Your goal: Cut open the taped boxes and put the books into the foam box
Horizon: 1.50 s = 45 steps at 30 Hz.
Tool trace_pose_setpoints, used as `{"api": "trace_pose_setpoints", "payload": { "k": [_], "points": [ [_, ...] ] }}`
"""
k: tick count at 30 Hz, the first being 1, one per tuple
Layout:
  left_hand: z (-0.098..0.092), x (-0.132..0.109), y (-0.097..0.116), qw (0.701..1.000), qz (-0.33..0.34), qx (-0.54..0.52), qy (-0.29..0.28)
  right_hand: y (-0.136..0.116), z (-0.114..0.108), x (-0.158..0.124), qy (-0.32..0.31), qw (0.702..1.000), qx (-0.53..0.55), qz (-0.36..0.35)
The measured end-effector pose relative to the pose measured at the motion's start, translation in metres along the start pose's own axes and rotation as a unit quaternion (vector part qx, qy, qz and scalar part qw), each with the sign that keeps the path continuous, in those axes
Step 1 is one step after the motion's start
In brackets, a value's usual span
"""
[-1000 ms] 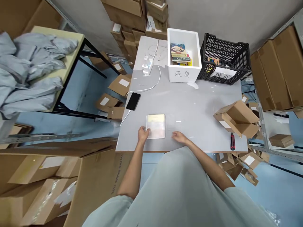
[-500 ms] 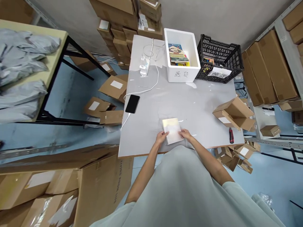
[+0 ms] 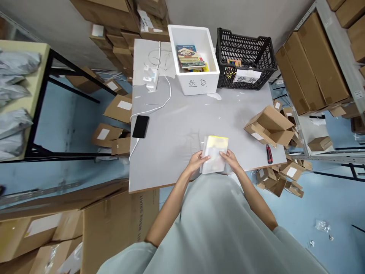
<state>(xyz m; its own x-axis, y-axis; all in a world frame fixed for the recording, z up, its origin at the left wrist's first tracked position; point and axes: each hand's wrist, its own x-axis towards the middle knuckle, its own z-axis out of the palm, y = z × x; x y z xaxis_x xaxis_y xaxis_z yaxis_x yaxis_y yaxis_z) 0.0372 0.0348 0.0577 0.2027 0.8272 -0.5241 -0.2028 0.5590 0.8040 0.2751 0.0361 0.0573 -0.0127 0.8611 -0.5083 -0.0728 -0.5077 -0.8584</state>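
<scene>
A book-shaped pack (image 3: 216, 154), pale white and yellow under cloudy clear plastic, is held close to my body at the table's front edge. My left hand (image 3: 197, 160) grips its left side, thumb on top and fingers partly beneath. On the opposite side my right hand (image 3: 230, 158) pinches the edge in the same way. Loose plastic film shows along the pack's left side and lower right. Glare and the wrap hide what is printed on the cover.
On the grey table (image 3: 171, 148) lie a phone (image 3: 140, 126) on a cable, a power strip (image 3: 152, 78), an open carton (image 3: 269, 125) and a red-black tool (image 3: 269, 154). Behind stand a white foam box (image 3: 196, 84) with books and a black crate (image 3: 246, 61).
Both hands have raised the pack and tipped it, so a bright yellow far edge now shows. Loose film has come into sight around it. My head view has shifted to the right.
</scene>
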Motion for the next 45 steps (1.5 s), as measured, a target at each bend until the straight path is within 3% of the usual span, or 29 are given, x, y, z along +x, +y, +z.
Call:
{"api": "trace_pose_setpoints", "payload": {
  "k": [3,6,9,11,13,17,21,25,31,39,42,45],
  "points": [
    [0.015,-0.004,0.006,1.000,0.006,0.006,0.029,-0.007,-0.004,0.010,0.032,0.998,-0.042,-0.037],
    [0.026,0.003,0.001,0.994,-0.004,0.030,0.104,-0.003,-0.001,0.017,0.082,0.987,-0.136,-0.006],
    [0.036,0.013,-0.011,0.985,0.000,0.058,0.162,0.007,0.013,0.015,0.009,0.990,-0.136,0.033],
    [0.041,0.018,-0.020,0.982,0.005,0.065,0.179,0.014,0.024,0.010,-0.069,0.991,-0.107,0.044],
    [0.047,0.021,-0.028,0.979,0.007,0.070,0.192,0.019,0.033,0.006,-0.103,0.988,-0.106,0.038],
    [0.053,0.022,-0.040,0.973,0.005,0.081,0.216,0.023,0.034,0.006,-0.110,0.988,-0.110,0.012],
    [0.054,0.021,-0.047,0.972,-0.003,0.087,0.220,0.027,0.017,0.012,-0.074,0.987,-0.142,0.005],
    [0.044,0.021,-0.048,0.969,-0.021,0.081,0.234,0.037,-0.007,0.023,-0.009,0.981,-0.191,0.030],
    [0.003,0.017,-0.040,0.955,-0.037,0.066,0.287,0.049,-0.045,0.052,0.056,0.974,-0.206,0.072],
    [-0.043,0.020,-0.035,0.920,-0.078,0.131,0.361,0.049,-0.052,0.089,0.098,0.954,-0.264,0.099],
    [-0.043,0.025,-0.034,0.901,-0.061,0.176,0.391,0.048,-0.055,0.082,0.100,0.950,-0.285,0.083],
    [-0.023,0.038,-0.039,0.917,-0.053,0.221,0.329,0.050,-0.059,0.068,0.091,0.947,-0.301,0.070]
  ]
}}
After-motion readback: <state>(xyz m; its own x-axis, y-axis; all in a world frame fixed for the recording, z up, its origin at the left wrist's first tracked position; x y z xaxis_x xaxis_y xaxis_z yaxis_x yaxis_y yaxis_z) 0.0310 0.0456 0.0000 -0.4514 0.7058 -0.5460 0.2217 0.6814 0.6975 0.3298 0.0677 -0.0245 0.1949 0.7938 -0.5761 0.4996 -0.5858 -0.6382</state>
